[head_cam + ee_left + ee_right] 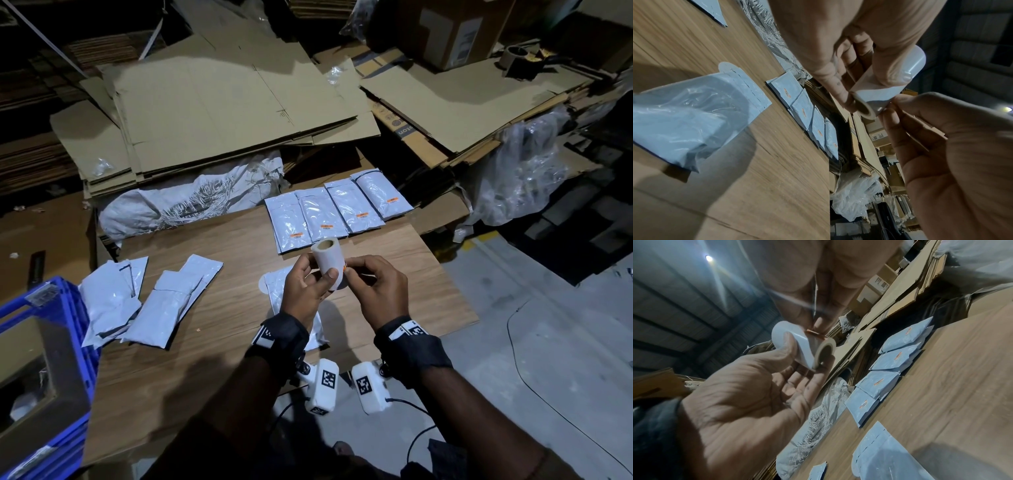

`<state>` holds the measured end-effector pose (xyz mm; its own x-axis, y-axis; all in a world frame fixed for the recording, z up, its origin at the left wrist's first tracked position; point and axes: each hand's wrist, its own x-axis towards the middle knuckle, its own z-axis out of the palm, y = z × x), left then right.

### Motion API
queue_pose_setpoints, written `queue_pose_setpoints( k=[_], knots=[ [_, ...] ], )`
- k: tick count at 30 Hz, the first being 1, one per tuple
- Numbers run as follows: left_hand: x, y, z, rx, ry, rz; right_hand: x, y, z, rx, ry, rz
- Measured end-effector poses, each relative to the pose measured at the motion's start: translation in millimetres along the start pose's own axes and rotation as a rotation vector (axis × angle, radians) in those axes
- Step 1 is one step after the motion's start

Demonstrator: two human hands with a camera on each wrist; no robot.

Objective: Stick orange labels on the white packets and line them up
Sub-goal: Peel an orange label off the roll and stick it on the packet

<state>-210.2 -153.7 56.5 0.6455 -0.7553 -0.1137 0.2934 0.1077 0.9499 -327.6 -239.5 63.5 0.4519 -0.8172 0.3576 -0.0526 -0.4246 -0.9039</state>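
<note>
1. Head view: the packet [274,291] under the hands is mostly hidden. The left hand [305,291] curls around the label roll [327,260], thumb on its side; the right hand [373,287] pinches an orange label [345,268] at the roll's edge. Four labelled packets [337,212] lie in a row beyond on the wooden board [394,274]; unlabelled packets [150,298] lie left. The blue crate [44,342] is cut off, its contents unclear.
2. Left wrist view: blurred; the fingers [840,91] clamp the roll.
3. Right wrist view: thumb and forefinger [819,324] meet on the label.
</note>
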Motion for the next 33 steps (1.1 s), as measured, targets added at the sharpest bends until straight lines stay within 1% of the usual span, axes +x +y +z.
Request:
queue_pose_setpoints(
  k=[5, 14, 20, 25, 33],
  knots=[
    [-0.3, -3.5, 3.2, -0.018, 0.005, 0.013, -2.4, 0.2, 2.1, -0.011, 0.033, 0.001],
    [2.1, -8.7, 0.2, 0.005, -0.023, 0.033, 2.3, -2.3, 2.1, -0.111, 0.025, -0.046],
    [1.9, -2.4, -0.9, -0.074, -0.037, 0.020, 5.6, -2.8, 6.8, -0.148, 0.007, -0.054],
    [-0.3, -1.6, -2.4, -0.138, -0.082, 0.004, 2.9, -2.5, 2.4, -0.086, 0.023, -0.044],
    [0.7, -3.5, -3.6, -0.117, -0.084, 0.010, -2.1, -5.0, -1.2, -0.021, 0.021, -0.012]
  ],
)
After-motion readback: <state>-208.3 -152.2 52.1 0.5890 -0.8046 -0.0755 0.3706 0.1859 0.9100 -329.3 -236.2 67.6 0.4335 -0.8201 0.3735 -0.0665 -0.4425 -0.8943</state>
